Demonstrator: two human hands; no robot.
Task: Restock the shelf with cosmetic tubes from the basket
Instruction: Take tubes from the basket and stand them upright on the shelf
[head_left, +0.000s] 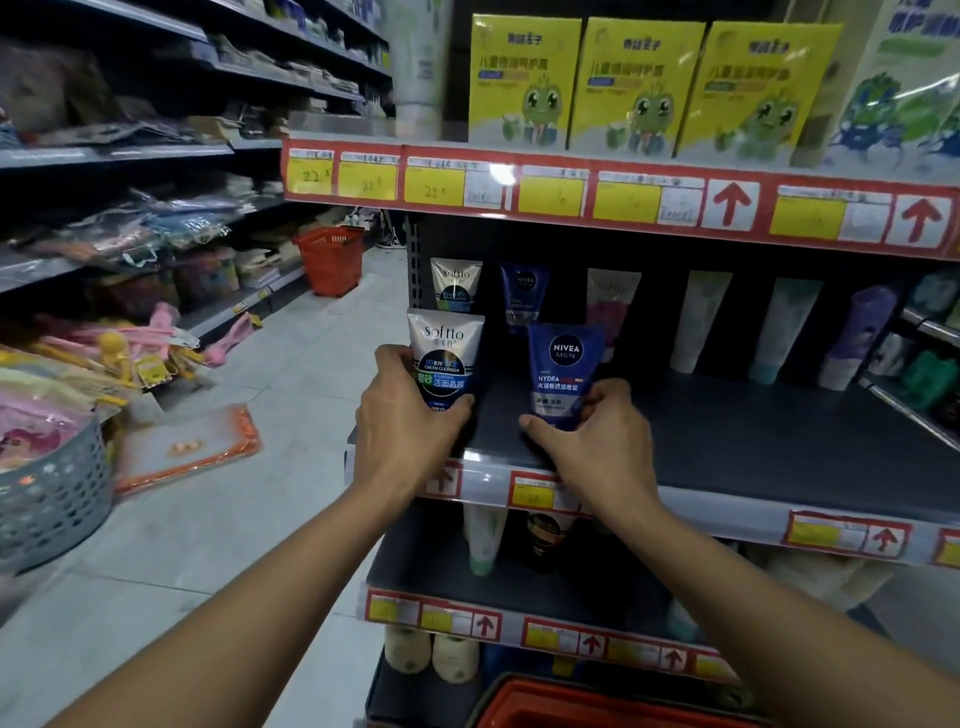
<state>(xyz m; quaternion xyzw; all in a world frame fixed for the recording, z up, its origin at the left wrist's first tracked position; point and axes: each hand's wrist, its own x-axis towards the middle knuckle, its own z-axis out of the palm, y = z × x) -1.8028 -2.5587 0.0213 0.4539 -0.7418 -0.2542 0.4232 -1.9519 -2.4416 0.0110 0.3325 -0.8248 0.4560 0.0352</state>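
Holding now: left hand (402, 415) grip clamped on white-and-blue Softto cleanser tube (445, 358); right hand (587, 431) grip pinching blue Nivea Men tube (565, 371).
Place: both near the dark shelf (727, 441) front edge, left end.
Done: single tubes standing far back.
Left: most of the shelf is bare; red plastic basket (571, 706) contents hidden.

Single head-worn view, looking forward and slightly down, close to the shelf (727, 441), aisle floor (260, 519) at left
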